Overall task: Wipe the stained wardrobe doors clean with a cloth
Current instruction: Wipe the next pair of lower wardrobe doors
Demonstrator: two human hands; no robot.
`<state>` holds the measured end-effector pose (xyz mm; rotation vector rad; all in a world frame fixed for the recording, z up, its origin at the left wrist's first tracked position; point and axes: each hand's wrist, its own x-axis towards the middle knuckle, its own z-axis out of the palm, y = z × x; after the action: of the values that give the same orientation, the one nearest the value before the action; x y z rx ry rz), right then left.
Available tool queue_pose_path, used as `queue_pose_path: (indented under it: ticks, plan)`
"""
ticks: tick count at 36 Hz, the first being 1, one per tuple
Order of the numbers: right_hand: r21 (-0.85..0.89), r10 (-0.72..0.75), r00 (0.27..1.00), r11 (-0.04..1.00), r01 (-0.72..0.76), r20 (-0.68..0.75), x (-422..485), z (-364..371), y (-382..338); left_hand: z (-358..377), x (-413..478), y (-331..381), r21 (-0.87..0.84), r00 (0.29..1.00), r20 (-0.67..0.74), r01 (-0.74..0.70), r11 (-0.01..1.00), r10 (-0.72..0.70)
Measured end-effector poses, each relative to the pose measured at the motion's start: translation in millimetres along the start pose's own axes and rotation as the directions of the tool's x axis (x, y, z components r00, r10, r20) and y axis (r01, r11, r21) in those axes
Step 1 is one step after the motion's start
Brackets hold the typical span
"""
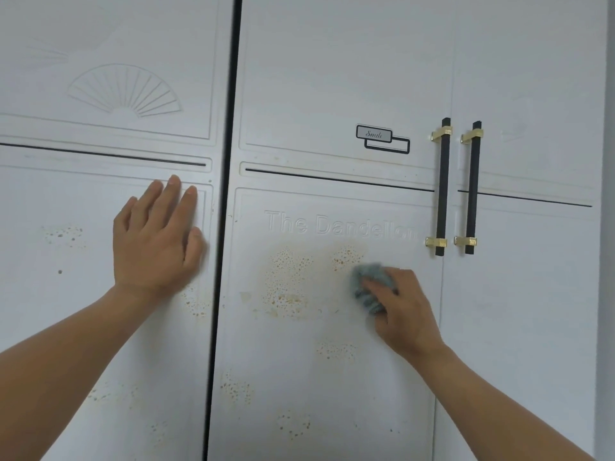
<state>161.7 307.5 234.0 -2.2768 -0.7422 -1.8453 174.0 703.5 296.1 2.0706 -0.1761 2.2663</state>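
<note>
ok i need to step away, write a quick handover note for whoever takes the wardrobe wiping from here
Left hand: open, flat against the left door, holding nothing.
Right hand: grips the grey-blue cloth, bunched and pressed on the middle door at the right edge of the big brown stain patch.
Done: no patch looks fully wiped off.
Left: the big brown stain patch, the lower speckles on the middle door, and the left-door speckles.

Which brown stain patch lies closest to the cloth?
The small patch just under the Dandelion lettering, beside the cloth at its upper left; the rest lie farther left or lower.
</note>
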Motion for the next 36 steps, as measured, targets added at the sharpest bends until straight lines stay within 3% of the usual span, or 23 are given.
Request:
queue_pose_path:
  ticks: [2, 4, 6, 11, 12, 14, 17, 19, 20, 21, 24, 25, 27, 29, 30, 33, 36]
  plan:
    - [0.110, 0.321, 0.935, 0.945, -0.307, -0.152, 15, -3, 4, 1, -1, 0, -0.004, 1.000, 0.007, 0.006, 1.000, -0.006]
    - [0.198, 0.581, 0.781, 0.813, -0.547, -0.229, 35, -5, 2, 1, -1, 0, -0.008, 1.000, 0.011, 0.008, 1.000, -0.008]
    - [0.211, 0.659, 0.713, 0.752, -0.624, -0.241, 51, -7, -3, 1, -1, -1, -0.009, 1.000, 0.003, 0.001, 1.000, -0.001]
    - [0.222, 0.722, 0.640, 0.691, -0.688, -0.264, 65, -5, -8, 0, -1, 0, -0.015, 1.000, 0.017, 0.007, 1.000, -0.007]
    - [0.202, 0.702, 0.662, 0.710, -0.674, -0.261, 64, -3, -12, 0, -1, 0, -0.015, 1.000, 0.014, 0.006, 1.000, -0.005]
    - [0.126, 0.567, 0.791, 0.823, -0.554, -0.228, 55, 1, -18, 1, -1, -1, -0.005, 1.000, 0.000, -0.003, 1.000, 0.003]
    - [-0.002, 0.194, 0.974, 0.981, -0.196, -0.118, 27, 6, -18, 2, -3, -1, 0.005, 1.000, 0.000, -0.008, 1.000, 0.008]
    - [-0.099, -0.098, 0.995, 0.990, 0.098, 0.003, 13, 3, -10, 2, -3, -1, 0.012, 1.000, -0.005, -0.017, 1.000, 0.017]
    - [-0.123, -0.166, 0.985, 0.978, 0.170, 0.039, 11, 2, -5, 3, -3, -1, 0.016, 1.000, -0.008, -0.023, 1.000, 0.023]
    - [-0.115, -0.151, 0.988, 0.981, 0.155, 0.043, 12, 0, -2, 3, -3, -1, 0.021, 1.000, -0.011, -0.026, 0.999, 0.026]
    - [-0.014, 0.188, 0.977, 0.982, -0.190, -0.100, 23, -1, -5, 2, -2, -1, 0.016, 1.000, -0.013, -0.017, 1.000, 0.018]
    - [0.007, 0.223, 0.967, 0.975, -0.224, -0.123, 25, -1, -9, 2, -2, -1, 0.014, 1.000, -0.009, -0.014, 1.000, 0.014]
    - [-0.043, 0.026, 0.994, 0.999, -0.030, -0.109, 23, 0, -17, 1, -3, -1, 0.020, 1.000, -0.011, -0.019, 1.000, 0.019]
    - [-0.086, -0.213, 0.977, 0.973, 0.212, -0.003, 16, 2, -17, 1, -2, -1, 0.024, 1.000, -0.012, -0.024, 0.999, 0.025]
    - [-0.080, -0.233, 0.972, 0.969, 0.234, 0.032, 14, 1, -15, 2, -2, -2, 0.025, 1.000, -0.012, -0.024, 0.999, 0.024]
    - [0.021, 0.020, 0.998, 1.000, -0.019, -0.055, 22, 3, -2, 3, -4, -2, 0.029, 1.000, -0.020, -0.019, 0.999, 0.019]
    - [0.153, 0.346, 0.915, 0.935, -0.319, -0.205, 54, 0, 2, 3, -3, -1, 0.030, 1.000, -0.010, -0.023, 0.999, 0.023]
